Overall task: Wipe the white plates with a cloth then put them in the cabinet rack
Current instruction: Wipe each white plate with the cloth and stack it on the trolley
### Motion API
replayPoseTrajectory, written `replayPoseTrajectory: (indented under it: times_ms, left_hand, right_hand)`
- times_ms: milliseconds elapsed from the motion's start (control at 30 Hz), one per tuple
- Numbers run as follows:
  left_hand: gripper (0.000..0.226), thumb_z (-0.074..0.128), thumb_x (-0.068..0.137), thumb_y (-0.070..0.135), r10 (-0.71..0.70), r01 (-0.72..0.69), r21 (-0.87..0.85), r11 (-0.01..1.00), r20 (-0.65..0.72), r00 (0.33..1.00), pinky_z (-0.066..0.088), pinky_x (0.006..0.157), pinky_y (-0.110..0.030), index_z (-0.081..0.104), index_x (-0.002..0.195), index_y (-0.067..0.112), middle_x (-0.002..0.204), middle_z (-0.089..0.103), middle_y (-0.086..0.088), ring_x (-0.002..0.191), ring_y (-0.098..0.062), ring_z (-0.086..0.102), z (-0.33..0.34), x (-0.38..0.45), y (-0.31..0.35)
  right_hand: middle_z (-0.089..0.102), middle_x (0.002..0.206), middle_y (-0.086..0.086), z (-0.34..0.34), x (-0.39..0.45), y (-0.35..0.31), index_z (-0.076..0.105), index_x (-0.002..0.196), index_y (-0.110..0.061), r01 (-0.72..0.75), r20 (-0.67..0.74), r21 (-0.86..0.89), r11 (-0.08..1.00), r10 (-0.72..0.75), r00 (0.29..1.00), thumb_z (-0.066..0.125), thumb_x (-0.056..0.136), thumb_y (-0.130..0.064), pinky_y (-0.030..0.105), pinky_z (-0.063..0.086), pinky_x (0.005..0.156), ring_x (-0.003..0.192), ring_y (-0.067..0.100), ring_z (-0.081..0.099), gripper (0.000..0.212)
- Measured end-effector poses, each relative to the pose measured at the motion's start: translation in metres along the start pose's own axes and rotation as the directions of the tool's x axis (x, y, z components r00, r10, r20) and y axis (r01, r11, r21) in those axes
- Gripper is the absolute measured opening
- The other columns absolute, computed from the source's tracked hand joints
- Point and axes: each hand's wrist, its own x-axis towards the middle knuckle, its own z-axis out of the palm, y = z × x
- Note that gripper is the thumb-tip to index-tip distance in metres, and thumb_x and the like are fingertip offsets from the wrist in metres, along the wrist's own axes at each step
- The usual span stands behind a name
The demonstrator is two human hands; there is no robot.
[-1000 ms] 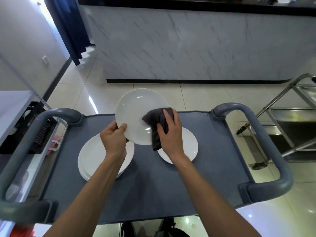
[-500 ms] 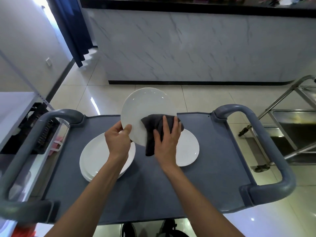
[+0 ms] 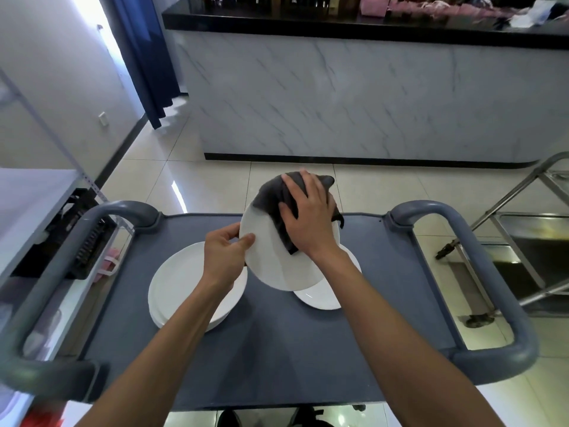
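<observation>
My left hand (image 3: 226, 255) pinches the left rim of a white plate (image 3: 271, 263), holding it tilted above the grey cart top (image 3: 277, 343). My right hand (image 3: 308, 217) lies flat on a dark grey cloth (image 3: 271, 195) and presses it against the plate's upper half. The cloth drapes over the plate's far edge. A stack of white plates (image 3: 175, 291) sits on the cart under my left wrist. Another white plate (image 3: 323, 297) lies on the cart to the right, partly hidden by the held plate.
The cart has thick grey handles on the left (image 3: 49, 288) and right (image 3: 492, 282). A marble-fronted counter (image 3: 354, 97) stands ahead across tiled floor. A steel trolley (image 3: 529, 241) is at the right. A white shelf unit (image 3: 27, 211) is at the left.
The plate has tipped further toward me. My right hand slid the cloth up from the plate's lower middle to its top edge. My left hand keeps its pinch on the rim.
</observation>
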Motion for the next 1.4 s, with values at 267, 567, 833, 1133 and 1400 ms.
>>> replayPoseTrajectory:
  times_ms: [267, 567, 833, 1133, 1400]
  left_hand:
    - [0.029, 0.062, 0.088, -0.006, 0.063, -0.063, 0.008, 0.998, -0.05, 0.997, 0.06, 0.07, -0.041, 0.08, 0.097, 0.014, 0.087, 0.077, -0.007, 0.077, -0.021, 0.069, 0.002, 0.002, -0.002]
    - [0.029, 0.064, 0.093, -0.001, 0.078, -0.083, -0.031, 0.996, -0.122, 0.989, 0.062, 0.076, -0.052, 0.077, 0.093, 0.025, 0.089, 0.077, 0.001, 0.077, -0.017, 0.07, 0.003, 0.006, -0.002]
    - [0.028, 0.062, 0.094, -0.002, 0.098, -0.104, -0.085, 0.991, -0.076, 0.992, 0.062, 0.066, -0.032, 0.073, 0.103, 0.022, 0.088, 0.077, 0.013, 0.077, -0.01, 0.072, 0.013, 0.008, 0.006]
    - [0.024, 0.063, 0.095, 0.003, 0.073, -0.076, -0.074, 0.994, -0.041, 0.996, 0.061, 0.064, -0.029, 0.07, 0.114, 0.017, 0.106, 0.074, 0.005, 0.093, -0.023, 0.069, 0.017, 0.016, 0.003]
    - [0.025, 0.062, 0.094, 0.001, 0.027, -0.027, -0.123, 0.992, -0.002, 1.0, 0.059, 0.061, -0.028, 0.069, 0.116, 0.011, 0.094, 0.077, 0.006, 0.08, -0.017, 0.072, 0.022, 0.023, 0.007]
  right_hand:
    - [0.027, 0.166, 0.0, 0.014, -0.035, 0.001, 0.046, 0.151, -0.032, 0.132, 0.086, 0.157, 0.979, -0.146, 0.985, 0.052, 0.097, -0.036, 0.054, 0.015, 0.122, 0.156, 0.022, 0.014, 0.055]
    - [0.021, 0.168, 0.0, 0.015, -0.084, 0.026, 0.039, 0.155, -0.031, 0.079, 0.025, 0.111, 0.991, -0.082, 0.996, 0.043, 0.104, -0.04, 0.053, 0.013, 0.124, 0.157, 0.016, 0.007, 0.051]
    - [0.012, 0.169, -0.001, -0.023, -0.055, 0.046, 0.04, 0.154, -0.03, -0.186, -0.011, 0.409, 0.893, 0.209, 0.978, 0.071, 0.094, -0.025, 0.031, 0.019, 0.124, 0.154, 0.012, 0.013, 0.067]
    - [0.067, 0.126, -0.018, -0.047, -0.035, 0.054, 0.053, 0.14, -0.03, -0.449, 0.199, 0.683, 0.575, 0.446, 0.873, 0.092, 0.069, -0.016, 0.024, 0.053, 0.095, 0.113, 0.002, 0.063, 0.082]
    - [0.073, 0.108, -0.012, -0.069, -0.026, 0.064, 0.062, 0.121, -0.024, -0.461, 0.254, 0.713, 0.529, 0.418, 0.872, 0.093, 0.07, -0.02, 0.021, 0.059, 0.077, 0.095, 0.002, 0.07, 0.06]
